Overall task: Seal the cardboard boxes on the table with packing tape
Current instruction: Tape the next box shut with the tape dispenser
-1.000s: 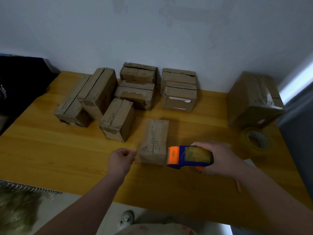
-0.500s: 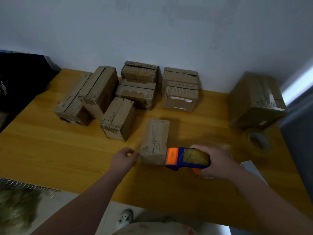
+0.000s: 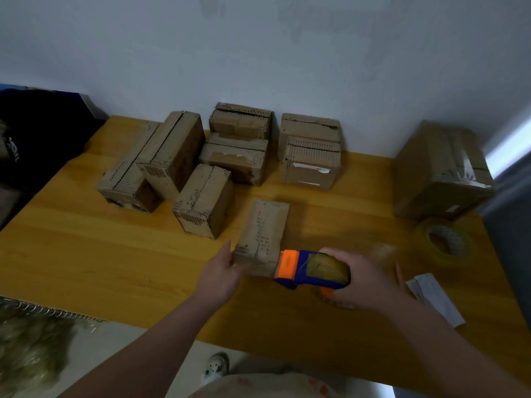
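A: Target location?
B: Small cardboard box [image 3: 263, 234] mid-table [image 3: 86, 254], just near of the box cluster [image 3: 241, 147].
A: Hands?
B: Left hand [image 3: 219, 272] at its near-left corner, thumb straight along the left edge; curl of the other fingers unreadable. Right hand [image 3: 365, 280] wrapped round the tape dispenser [image 3: 310, 270], orange nose at the near-right corner.
A: Surroundings?
B: Tape roll [image 3: 445, 241] and large box [image 3: 439, 170] to the right.

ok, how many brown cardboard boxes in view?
9 brown cardboard boxes: low box far left, tall box beside it, box in front; centre-back pair; next pair right; nearest box; large taped box far right. More may hide behind.
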